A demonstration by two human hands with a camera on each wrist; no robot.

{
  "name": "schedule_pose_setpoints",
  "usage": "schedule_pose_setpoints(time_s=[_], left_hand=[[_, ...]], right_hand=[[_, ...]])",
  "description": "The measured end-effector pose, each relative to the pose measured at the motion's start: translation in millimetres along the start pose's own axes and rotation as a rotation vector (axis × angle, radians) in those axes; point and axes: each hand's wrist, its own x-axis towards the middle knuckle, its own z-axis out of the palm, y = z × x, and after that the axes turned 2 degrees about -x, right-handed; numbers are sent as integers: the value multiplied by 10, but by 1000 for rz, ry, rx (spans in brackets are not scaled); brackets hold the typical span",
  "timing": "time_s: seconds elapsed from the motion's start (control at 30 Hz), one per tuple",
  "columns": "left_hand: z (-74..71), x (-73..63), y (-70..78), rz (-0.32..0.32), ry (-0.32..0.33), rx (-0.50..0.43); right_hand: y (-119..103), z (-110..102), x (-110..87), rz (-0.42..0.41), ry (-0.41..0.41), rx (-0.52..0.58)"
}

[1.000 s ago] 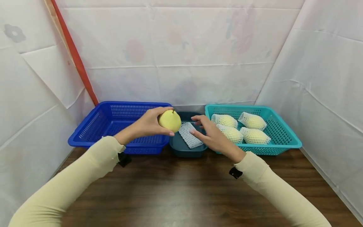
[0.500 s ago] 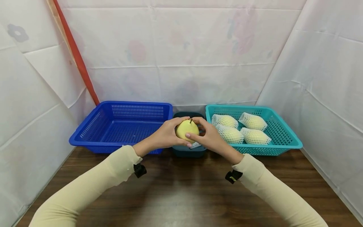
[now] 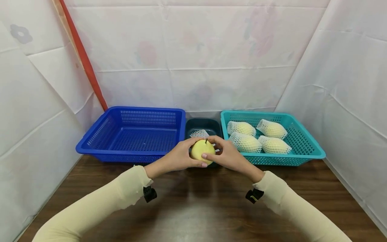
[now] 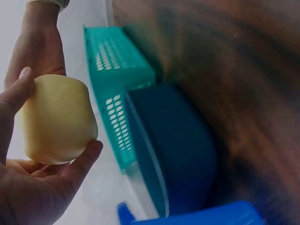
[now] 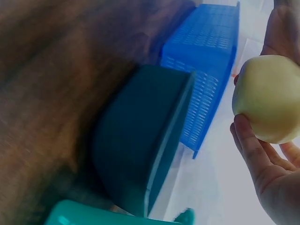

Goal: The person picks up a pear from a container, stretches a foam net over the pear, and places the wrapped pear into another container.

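Observation:
A yellow pear (image 3: 202, 153) with a short dark stem pointing up is held between both hands, over the near end of a small dark tub (image 3: 218, 123). My left hand (image 3: 180, 157) grips its left side, thumb at the front and fingers behind. From the right, my right hand (image 3: 230, 156) holds it with the thumb on its front. The left wrist view shows the pear (image 4: 61, 119) raised above the level of the tub. A white foam net (image 3: 199, 133) lies in the tub, partly hidden by the hands and fruit.
To the left stands a blue perforated basket (image 3: 130, 152). A turquoise basket (image 3: 305, 155) on the right holds several pale yellow fruits in white foam nets (image 3: 273, 145). White patterned cloth (image 3: 193, 40) hangs behind and at both sides of the dark wooden table (image 3: 193, 208).
The left hand has carried the pear rightward from beside the blue basket, then slightly toward me. The right hand, earlier holding nothing over the tub, has taken hold of the pear too.

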Motion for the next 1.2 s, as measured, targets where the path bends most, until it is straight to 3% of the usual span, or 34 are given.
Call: schedule_pose_setpoints(time_s=[0.23,0.47,0.9,1.2], left_hand=[[173,-113,-111,-48,6,-44],[293,-180,-233,-32,20,-41],[486,-282,-403,-72,20,-49],[582,-335,-502,-75,15,-74]], right_hand=[[120,119,-95,25,-33,41],[241,234,-159,29,-37,17],[413,385,-266,9,-73,19],[480,450,-301,47,-105,28]])
